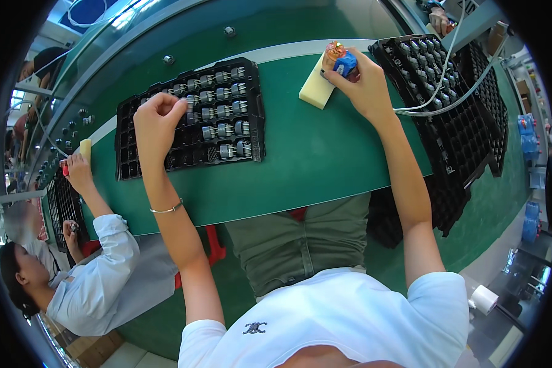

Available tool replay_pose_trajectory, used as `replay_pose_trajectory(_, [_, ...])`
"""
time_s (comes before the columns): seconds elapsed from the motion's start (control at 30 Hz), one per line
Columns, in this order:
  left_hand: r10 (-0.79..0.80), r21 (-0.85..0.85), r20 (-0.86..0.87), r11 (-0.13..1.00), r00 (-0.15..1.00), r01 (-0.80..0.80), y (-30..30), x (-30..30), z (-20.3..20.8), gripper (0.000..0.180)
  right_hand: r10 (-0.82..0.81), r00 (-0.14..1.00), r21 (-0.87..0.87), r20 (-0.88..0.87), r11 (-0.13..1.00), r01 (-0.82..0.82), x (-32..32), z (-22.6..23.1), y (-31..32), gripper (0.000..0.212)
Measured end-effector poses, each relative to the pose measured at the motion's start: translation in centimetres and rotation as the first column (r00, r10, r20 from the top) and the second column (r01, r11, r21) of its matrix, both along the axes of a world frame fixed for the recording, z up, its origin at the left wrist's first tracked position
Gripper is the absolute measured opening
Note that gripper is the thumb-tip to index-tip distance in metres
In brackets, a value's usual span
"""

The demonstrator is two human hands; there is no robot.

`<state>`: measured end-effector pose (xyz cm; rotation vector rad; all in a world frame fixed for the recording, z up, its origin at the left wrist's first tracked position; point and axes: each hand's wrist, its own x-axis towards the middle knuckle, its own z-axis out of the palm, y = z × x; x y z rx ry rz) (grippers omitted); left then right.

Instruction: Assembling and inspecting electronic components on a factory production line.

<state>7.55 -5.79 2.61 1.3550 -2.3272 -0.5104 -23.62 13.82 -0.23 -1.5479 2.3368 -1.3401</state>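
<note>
Legible wording: none; no word or number can be read on any surface.
White shirt [349, 313]: a small dark emblem [255, 328] of curved strokes stands on the wearer's left side of the chest, roughly symmetrical, the clearest sign in view.
Blue and orange thing [343, 61] in the right hand [363, 86]: a small pale patch shows on the blue part, too small to tell whether it bears print.
Right-hand black tray [438, 132]: a tiny pale mark shows low on it, too small to make out.
Blue containers [529, 147] at the far right: blurred near the rim, so any lettering is unreadable.
</note>
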Motion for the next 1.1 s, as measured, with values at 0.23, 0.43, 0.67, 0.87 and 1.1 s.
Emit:
replay_pose_trajectory(0.23, [-0.240, 0.349, -0.700, 0.706, 0.672, 0.616, 4.9, -4.5, -0.6, 0.005, 0.011, 1.000, -0.014, 0.004, 1.000, -0.011, 0.0, 0.1, 0.3, 0.042])
replay_pose_trajectory(0.43, [-0.207, 0.456, -0.722, 0.574, 0.660, 0.680, 5.7, -5.8, -1.7, 0.004, 0.013, 1.000, -0.021, 0.004, 1.000, -0.013, -0.2, -0.1, 0.3, 0.042])
replay_pose_trajectory(0.67, [-0.146, 0.453, -0.742, 0.610, 0.655, 0.650, 5.2, -5.7, -0.9, 0.009, 0.069, 0.998, -0.052, 0.005, 0.996, -0.068, 0.2, 1.2, -0.9, 0.040])
replay_pose_trajectory(0.87, [-0.185, 0.447, -0.699, 0.640, 0.690, 0.625, 5.9, -6.3, -2.7, 0.014, 0.089, 0.995, 0.067, 0.039, 0.994, -0.092, -1.7, 1.0, -1.1, 0.036])
replay_pose_trajectory(1.1, [-0.049, 0.440, -0.812, 0.604, 0.582, 0.664, 5.5, -5.9, -3.8, 0.014, 0.083, 0.996, 0.007, 0.019, 0.997, -0.083, -6.0, 1.7, -12.1, 0.030])
